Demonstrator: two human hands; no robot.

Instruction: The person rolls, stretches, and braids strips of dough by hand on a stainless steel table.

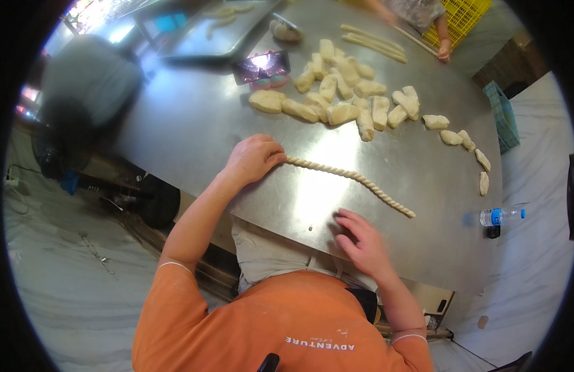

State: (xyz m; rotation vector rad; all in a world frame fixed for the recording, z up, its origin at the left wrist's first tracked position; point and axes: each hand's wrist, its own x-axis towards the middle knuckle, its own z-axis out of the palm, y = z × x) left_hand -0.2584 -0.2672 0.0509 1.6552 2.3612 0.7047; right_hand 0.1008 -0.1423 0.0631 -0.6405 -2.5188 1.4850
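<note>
A long twisted rope of dough (352, 175) lies across the steel table (287, 204), slanting down to the right. My left hand (257, 158) is closed round its left end, with the fingertips pressed together on the dough. My right hand (363, 243) hovers by the table's near edge, below the rope and apart from it. Its thumb and fingers are spread, with nothing between them. Beyond the rope sits a heap of pale dough pieces (342, 113).
A phone (262, 68) leans at the back left beside a metal tray (206, 46) with dough strips. Straight dough strips (376, 46) lie near another person's hand (445, 51). A water bottle (501, 217) is at the right, and a yellow crate (461, 22) stands behind.
</note>
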